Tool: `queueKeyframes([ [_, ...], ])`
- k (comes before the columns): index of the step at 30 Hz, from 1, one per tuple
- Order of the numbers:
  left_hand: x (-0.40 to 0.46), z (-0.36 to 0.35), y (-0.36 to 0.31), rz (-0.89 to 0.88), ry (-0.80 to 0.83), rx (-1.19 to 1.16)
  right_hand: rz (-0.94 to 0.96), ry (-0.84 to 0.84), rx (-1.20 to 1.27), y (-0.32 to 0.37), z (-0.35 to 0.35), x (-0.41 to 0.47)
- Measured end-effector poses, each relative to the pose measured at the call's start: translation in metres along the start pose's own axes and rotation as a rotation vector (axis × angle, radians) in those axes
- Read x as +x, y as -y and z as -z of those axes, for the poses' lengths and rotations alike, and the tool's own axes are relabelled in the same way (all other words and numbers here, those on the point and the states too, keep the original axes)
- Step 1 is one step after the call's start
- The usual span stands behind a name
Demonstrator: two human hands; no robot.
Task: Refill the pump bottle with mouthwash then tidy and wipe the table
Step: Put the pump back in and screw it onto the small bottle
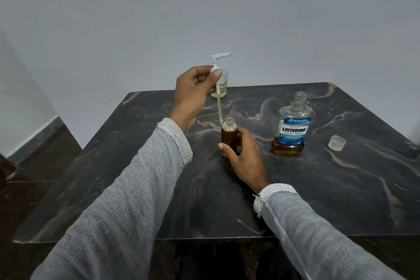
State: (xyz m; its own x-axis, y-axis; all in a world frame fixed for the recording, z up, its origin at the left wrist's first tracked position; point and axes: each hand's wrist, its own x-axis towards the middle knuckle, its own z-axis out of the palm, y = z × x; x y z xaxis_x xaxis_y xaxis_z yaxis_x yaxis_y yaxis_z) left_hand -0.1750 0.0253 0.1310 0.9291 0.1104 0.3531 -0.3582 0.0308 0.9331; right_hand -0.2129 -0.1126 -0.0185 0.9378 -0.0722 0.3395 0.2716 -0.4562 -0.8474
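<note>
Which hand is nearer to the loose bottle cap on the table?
Right. The right hand grips the small pump bottle, well left of the cap. The left hand is farther off, raised and holding the pump head.

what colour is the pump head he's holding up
White: the pump head in the left hand, clearest in the head view.

Most likely a room in a home: bare grey painted wall [227,7], dark skirting [36,134] and dark tiled floor [27,193], a dark marble-patterned table [318,188] pushed against the wall, carrying a Listerine mouthwash bottle [293,125] and a drinking glass [221,84].
</note>
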Motion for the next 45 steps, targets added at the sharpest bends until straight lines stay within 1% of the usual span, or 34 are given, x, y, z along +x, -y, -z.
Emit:
queueKeyframes([
  [7, -0.007, -0.010, 0.005, -0.020, -0.069, -0.090, -0.014, -0.004, -0.022, -0.003, -0.001, 0.001],
  [13, -0.005, -0.016, 0.008, -0.050, -0.092, -0.074, -0.002, -0.002, -0.022, -0.003, -0.001, 0.001],
  [21, -0.018, -0.018, 0.031, -0.035, -0.028, -0.018, 0.020, -0.015, -0.027, -0.003, -0.001, 0.000],
  [28, -0.034, -0.016, 0.056, -0.069, 0.055, 0.119, 0.039, -0.016, -0.033, -0.001, -0.001, 0.000],
  [39, -0.049, -0.006, 0.083, -0.022, 0.111, 0.138, 0.079, -0.024, -0.018, 0.000, 0.001, -0.002],
  [45, -0.049, -0.003, 0.084, -0.033, 0.153, 0.194, 0.091, -0.031, -0.013, -0.002, 0.000, -0.001],
])
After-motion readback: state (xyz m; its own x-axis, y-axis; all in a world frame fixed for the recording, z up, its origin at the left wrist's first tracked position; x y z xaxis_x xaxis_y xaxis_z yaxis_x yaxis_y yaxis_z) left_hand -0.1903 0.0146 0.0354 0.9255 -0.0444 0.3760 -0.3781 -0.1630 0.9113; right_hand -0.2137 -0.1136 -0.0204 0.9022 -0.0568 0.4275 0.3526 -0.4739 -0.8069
